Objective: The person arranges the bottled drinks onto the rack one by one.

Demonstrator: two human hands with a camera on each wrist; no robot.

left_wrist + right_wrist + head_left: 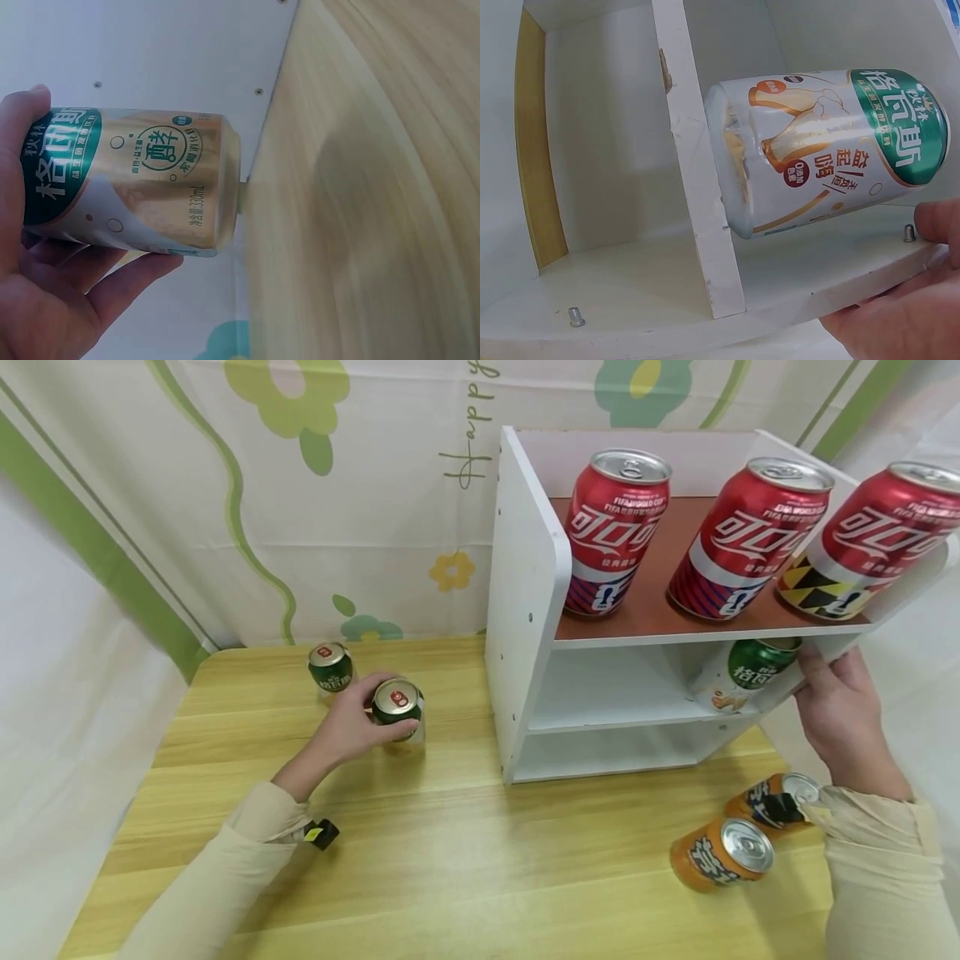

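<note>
The left hand (348, 718) wraps fingers and thumb round a can (398, 702), left of the frame's centre; likely smooth, slippery, thin-walled and weighty if full, best gripped mid-body. At right, the right hand (843, 714) grips the shelf (521, 610) by its side.

in the head view, the left hand (352, 720) covers the lower right of the left kvass can (330, 670), and its thumb crosses the held kvass can (399, 698). the shelf unit (522, 635) hides the top of the shelved kvass can (733, 681) and some fingers of the right hand (843, 714). a black wrist camera (783, 808) blocks part of the far orange can (761, 802). the rightmost red cola can (873, 539) is cut off at the right edge; both sleeves run out of view. small print on the cola cans is illegible.
</note>
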